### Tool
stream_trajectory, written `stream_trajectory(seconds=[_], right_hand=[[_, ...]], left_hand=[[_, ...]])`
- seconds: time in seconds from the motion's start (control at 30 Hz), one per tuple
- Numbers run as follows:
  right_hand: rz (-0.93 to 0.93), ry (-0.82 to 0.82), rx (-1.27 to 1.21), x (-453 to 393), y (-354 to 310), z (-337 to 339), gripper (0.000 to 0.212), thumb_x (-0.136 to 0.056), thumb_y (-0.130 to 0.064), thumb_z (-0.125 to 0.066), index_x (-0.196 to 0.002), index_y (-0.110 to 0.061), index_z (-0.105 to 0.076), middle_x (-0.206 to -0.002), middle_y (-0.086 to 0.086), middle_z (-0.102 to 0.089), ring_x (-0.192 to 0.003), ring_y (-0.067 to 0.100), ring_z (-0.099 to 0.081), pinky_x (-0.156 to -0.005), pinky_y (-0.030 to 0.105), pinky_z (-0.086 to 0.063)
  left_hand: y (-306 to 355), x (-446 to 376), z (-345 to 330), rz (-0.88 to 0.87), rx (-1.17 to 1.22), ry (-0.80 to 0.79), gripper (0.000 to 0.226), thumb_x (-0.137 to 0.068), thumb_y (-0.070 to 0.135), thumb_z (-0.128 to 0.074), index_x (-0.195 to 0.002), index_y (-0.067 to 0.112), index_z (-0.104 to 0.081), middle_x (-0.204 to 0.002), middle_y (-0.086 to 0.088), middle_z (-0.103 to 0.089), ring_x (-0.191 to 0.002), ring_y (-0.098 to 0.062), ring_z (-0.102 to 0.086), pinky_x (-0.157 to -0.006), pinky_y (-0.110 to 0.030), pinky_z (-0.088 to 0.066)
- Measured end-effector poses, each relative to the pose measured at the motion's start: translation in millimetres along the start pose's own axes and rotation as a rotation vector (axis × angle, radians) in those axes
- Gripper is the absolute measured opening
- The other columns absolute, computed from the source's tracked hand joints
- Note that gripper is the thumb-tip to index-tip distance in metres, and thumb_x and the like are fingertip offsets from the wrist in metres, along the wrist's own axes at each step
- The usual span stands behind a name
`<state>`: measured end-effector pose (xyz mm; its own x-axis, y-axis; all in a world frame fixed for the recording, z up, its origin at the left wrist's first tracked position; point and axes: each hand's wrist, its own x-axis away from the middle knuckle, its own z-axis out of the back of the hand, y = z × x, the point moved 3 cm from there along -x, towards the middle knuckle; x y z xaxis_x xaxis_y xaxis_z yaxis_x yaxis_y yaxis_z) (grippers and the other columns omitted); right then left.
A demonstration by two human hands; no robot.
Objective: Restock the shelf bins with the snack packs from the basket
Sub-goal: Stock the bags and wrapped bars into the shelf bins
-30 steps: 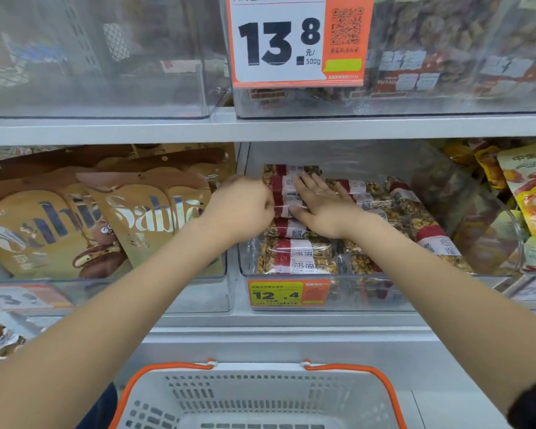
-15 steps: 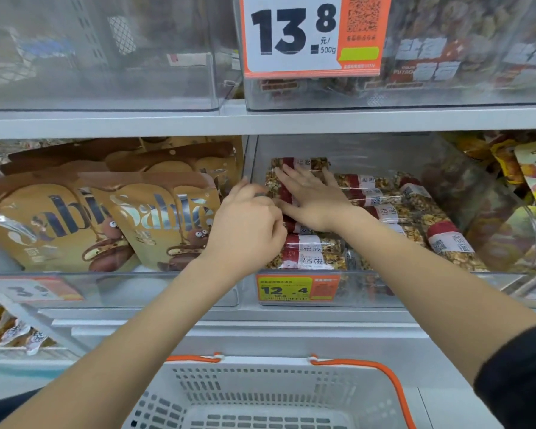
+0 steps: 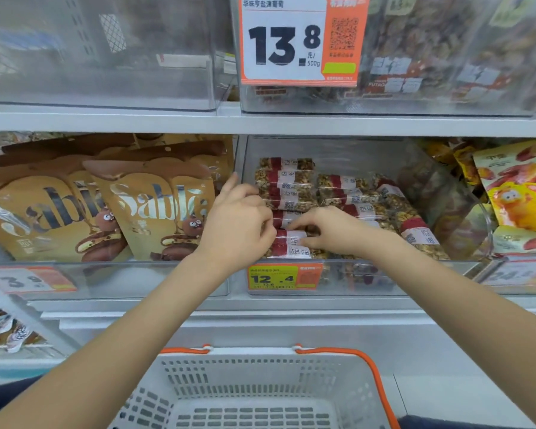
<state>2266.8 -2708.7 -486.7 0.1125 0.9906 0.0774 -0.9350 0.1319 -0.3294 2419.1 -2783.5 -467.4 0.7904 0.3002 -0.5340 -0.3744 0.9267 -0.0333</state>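
Observation:
A clear shelf bin [image 3: 347, 275] on the middle shelf holds several nut-bar snack packs [image 3: 287, 181] with red and white bands, lying in rows. My left hand [image 3: 239, 222] rests at the bin's left front, fingers curled against the front packs, index finger raised. My right hand [image 3: 331, 230] lies beside it with its fingertips pinching a front snack pack [image 3: 291, 241]. The white basket [image 3: 260, 394] with orange rim sits below at the bottom edge; the part of its inside that shows holds no packs.
Left of the bin, another clear bin [image 3: 106, 277] holds brown "Sable" cookie bags [image 3: 155, 209]. Yellow snack bags [image 3: 520, 193] fill the right. Upper shelf bins carry a 13.8 price tag [image 3: 297, 41]. A 12.4 tag [image 3: 283, 276] marks the nut-bar bin.
My right hand has pulled back from the rear rows toward the front of the bin and curled its fingers onto a front pack. The left hand shifted slightly forward.

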Motion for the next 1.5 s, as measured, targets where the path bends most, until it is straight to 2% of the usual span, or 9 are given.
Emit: stream_trajectory(seconds=[0.23,0.37,0.47,0.63,0.83,0.93,1.1,1.3,1.5], right_hand=[[-0.106,0.273,0.049,-2.2,11.4,4.0,0.018,-0.09,-0.015,-0.062,-0.107,-0.019,-0.068,-0.108,0.003,-0.065,-0.101,0.02,-0.058,-0.082,0.028,-0.044],[-0.077,0.239,-0.06,6.3,9.4,7.6,0.023,-0.09,-0.027,-0.064,-0.111,-0.02,-0.07,-0.115,0.0,-0.065,-0.098,0.01,-0.056,-0.085,0.022,-0.041],[-0.049,0.085,-0.057,8.0,6.1,6.2,0.039,-0.085,-0.029,-0.07,-0.122,-0.021,-0.065,-0.126,-0.004,-0.062,-0.113,0.008,-0.055,-0.093,0.018,-0.037],[-0.099,0.051,0.074,-0.7,5.9,0.3,0.043,-0.088,-0.025,-0.065,-0.13,-0.018,-0.058,-0.131,0.006,-0.056,-0.121,0.025,-0.051,-0.102,0.034,-0.039],[-0.122,0.268,-0.01,18.0,-5.6,2.7,0.036,-0.099,-0.019,-0.046,-0.134,-0.019,-0.053,-0.133,0.004,-0.058,-0.118,0.023,-0.057,-0.099,0.033,-0.045],[-0.086,-0.036,-0.032,20.8,-20.0,-3.3,0.043,-0.101,-0.039,-0.039,-0.138,-0.019,-0.049,-0.146,-0.002,-0.044,-0.131,0.019,-0.046,-0.109,0.032,-0.034],[-0.135,-0.248,-0.056,17.7,-26.7,-2.2,0.061,-0.098,-0.054,-0.027,-0.15,-0.022,-0.027,-0.157,-0.004,-0.022,-0.144,0.016,-0.02,-0.116,0.029,-0.013],[-0.173,-0.248,-0.15,16.7,-25.4,-11.8,0.066,-0.098,-0.055,-0.024,-0.153,-0.021,-0.011,-0.16,-0.006,-0.005,-0.147,0.011,-0.005,-0.116,0.026,-0.002],[-0.105,-0.252,-0.089,5.3,-29.8,-12.6,0.064,-0.099,-0.054,-0.021,-0.153,-0.024,-0.004,-0.16,-0.007,0.005,-0.146,0.011,0.009,-0.119,0.036,0.005]], left_hand=[[-2.2,10.7,10.5,-0.282,0.015,-0.214,0.013,-0.075,0.027,-0.077,-0.086,0.034,-0.077,-0.087,0.016,-0.073,-0.118,-0.018,-0.057,-0.112,-0.059,-0.006],[4.3,0.5,11.5,-0.32,-0.212,-0.48,0.024,-0.093,0.031,-0.056,-0.11,0.041,-0.068,-0.102,0.016,-0.071,-0.116,-0.006,-0.054,-0.108,-0.038,0.027],[10.1,-2.3,13.3,-0.333,-0.297,-0.524,0.023,-0.094,0.03,-0.053,-0.108,0.04,-0.069,-0.093,0.016,-0.071,-0.101,-0.008,-0.061,-0.115,-0.038,0.015],[10.8,-0.3,12.2,-0.338,-0.427,-0.532,0.034,-0.086,0.007,-0.048,-0.096,0.033,-0.069,-0.068,0.008,-0.056,-0.089,-0.017,-0.062,-0.118,-0.042,0.006],[13.3,1.5,11.8,-0.325,-0.348,-0.482,0.05,-0.085,0.001,-0.047,-0.108,0.04,-0.066,-0.082,0.006,-0.062,-0.102,-0.017,-0.058,-0.117,-0.042,0.008],[11.9,5.8,10.6,-0.29,-0.217,-0.407,0.046,-0.085,0.003,-0.052,-0.112,0.037,-0.068,-0.1,0.008,-0.07,-0.11,-0.013,-0.055,-0.115,-0.034,0.01],[5.1,30.4,13.7,-0.312,-0.026,-0.17,0.029,-0.06,-0.004,-0.075,-0.076,0.02,-0.076,-0.076,0.006,-0.071,-0.084,-0.019,-0.064,-0.113,-0.03,-0.008],[7.0,61.1,13.6,-0.303,0.016,-0.142,0.052,-0.077,0.006,-0.029,-0.112,0.009,-0.068,-0.111,-0.004,-0.067,-0.109,-0.02,-0.057,-0.113,-0.034,-0.016],[-8.7,89.8,15.7,-0.273,0.103,-0.183,0.051,-0.091,0.018,-0.036,-0.142,0.012,-0.042,-0.149,-0.002,-0.039,-0.141,-0.016,-0.024,-0.116,-0.03,-0.015]])
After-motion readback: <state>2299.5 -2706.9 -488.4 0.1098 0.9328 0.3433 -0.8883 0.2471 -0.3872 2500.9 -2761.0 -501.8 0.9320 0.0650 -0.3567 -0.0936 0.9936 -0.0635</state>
